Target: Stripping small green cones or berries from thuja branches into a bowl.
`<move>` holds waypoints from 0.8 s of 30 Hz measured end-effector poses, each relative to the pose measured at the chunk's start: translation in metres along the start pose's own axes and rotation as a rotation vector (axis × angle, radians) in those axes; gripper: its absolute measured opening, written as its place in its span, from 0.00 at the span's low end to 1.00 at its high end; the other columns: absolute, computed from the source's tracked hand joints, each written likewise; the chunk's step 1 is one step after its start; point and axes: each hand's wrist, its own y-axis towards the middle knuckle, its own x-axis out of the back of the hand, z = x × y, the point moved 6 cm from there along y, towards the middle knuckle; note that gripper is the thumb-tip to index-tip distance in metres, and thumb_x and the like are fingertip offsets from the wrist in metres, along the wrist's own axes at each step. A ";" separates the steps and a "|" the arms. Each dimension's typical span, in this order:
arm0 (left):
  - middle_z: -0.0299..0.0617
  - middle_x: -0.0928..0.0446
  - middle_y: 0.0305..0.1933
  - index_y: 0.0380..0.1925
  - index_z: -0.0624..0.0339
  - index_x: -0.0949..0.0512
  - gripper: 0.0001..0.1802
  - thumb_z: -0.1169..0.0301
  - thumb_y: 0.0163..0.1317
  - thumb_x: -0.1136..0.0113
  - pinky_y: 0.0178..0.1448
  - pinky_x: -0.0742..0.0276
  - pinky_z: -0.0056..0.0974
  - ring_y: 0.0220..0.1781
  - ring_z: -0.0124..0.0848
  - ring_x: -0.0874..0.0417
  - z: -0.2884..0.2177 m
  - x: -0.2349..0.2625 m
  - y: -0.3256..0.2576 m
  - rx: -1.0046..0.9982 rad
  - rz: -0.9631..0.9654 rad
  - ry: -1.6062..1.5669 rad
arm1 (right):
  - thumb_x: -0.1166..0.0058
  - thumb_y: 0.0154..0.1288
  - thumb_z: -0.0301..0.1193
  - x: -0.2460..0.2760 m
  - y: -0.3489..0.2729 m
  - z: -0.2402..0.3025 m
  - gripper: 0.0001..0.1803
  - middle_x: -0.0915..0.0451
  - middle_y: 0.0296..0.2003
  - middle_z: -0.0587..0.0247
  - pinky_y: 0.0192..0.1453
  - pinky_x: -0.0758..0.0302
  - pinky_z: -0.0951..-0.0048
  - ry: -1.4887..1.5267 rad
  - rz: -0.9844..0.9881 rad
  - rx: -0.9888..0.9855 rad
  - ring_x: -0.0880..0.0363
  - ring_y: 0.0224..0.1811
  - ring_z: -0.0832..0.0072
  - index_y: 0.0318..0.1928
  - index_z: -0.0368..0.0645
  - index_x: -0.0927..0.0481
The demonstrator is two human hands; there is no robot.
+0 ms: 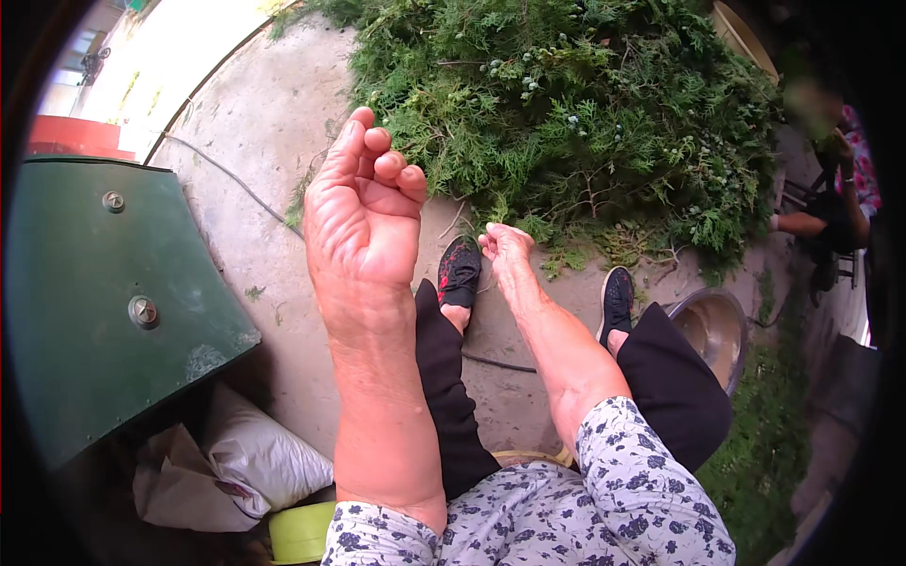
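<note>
My left hand (370,203) is raised in front of me, palm turned up and fingers loosely curled. Its palm is bare and the fingers stand apart. Lower and to the right, my right hand (508,243) hovers above the ground with thumb and fingers drawn together. Whatever may be between them is too small to make out. Just beyond that hand lies a big heap of green conifer branches (576,123), with feathery sprigs and small pale blue-green cones. Loose sprigs and thin twigs are scattered along its near edge, by my black shoe (460,271).
A dark green metal box (113,255) stands left, with white sacks (264,443) and a lime-green container (302,533) below. Right of my legs is a metal basin (722,325). A cable (226,174) crosses the concrete. Another person (857,174) sits far right.
</note>
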 end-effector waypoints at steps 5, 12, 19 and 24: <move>0.33 0.27 0.26 0.40 0.59 0.27 0.09 0.70 0.61 0.45 0.27 0.29 0.30 0.23 0.23 0.28 -0.002 0.001 0.002 -0.004 0.012 -0.018 | 0.48 0.55 0.19 0.052 -0.055 0.086 0.20 0.27 0.26 0.63 0.13 0.39 0.80 -0.144 0.154 0.101 0.30 0.17 0.79 0.49 0.38 0.35; 0.38 0.23 0.35 0.45 0.61 0.28 0.16 0.69 0.57 0.40 0.36 0.25 0.33 0.33 0.28 0.22 0.065 -0.011 -0.019 0.086 -0.013 0.405 | 0.48 0.57 0.21 0.065 -0.172 0.199 0.17 0.29 0.26 0.67 0.13 0.40 0.84 -0.113 0.338 0.484 0.33 0.17 0.85 0.47 0.39 0.34; 0.45 0.23 0.44 0.44 0.63 0.28 0.17 0.66 0.57 0.40 0.46 0.24 0.39 0.44 0.35 0.21 0.145 -0.036 -0.044 0.383 0.213 0.560 | 0.48 0.52 0.18 0.034 -0.297 0.209 0.18 0.26 0.32 0.55 0.35 0.26 0.66 -1.056 0.288 1.582 0.24 0.31 0.59 0.46 0.40 0.30; 0.50 0.21 0.41 0.39 0.67 0.27 0.09 0.73 0.61 0.48 0.41 0.20 0.38 0.36 0.35 0.18 0.151 -0.049 -0.047 0.401 0.279 0.376 | 0.43 0.54 0.23 0.052 -0.305 0.215 0.09 0.24 0.38 0.54 0.39 0.25 0.67 -0.981 0.350 1.547 0.23 0.38 0.61 0.38 0.38 0.23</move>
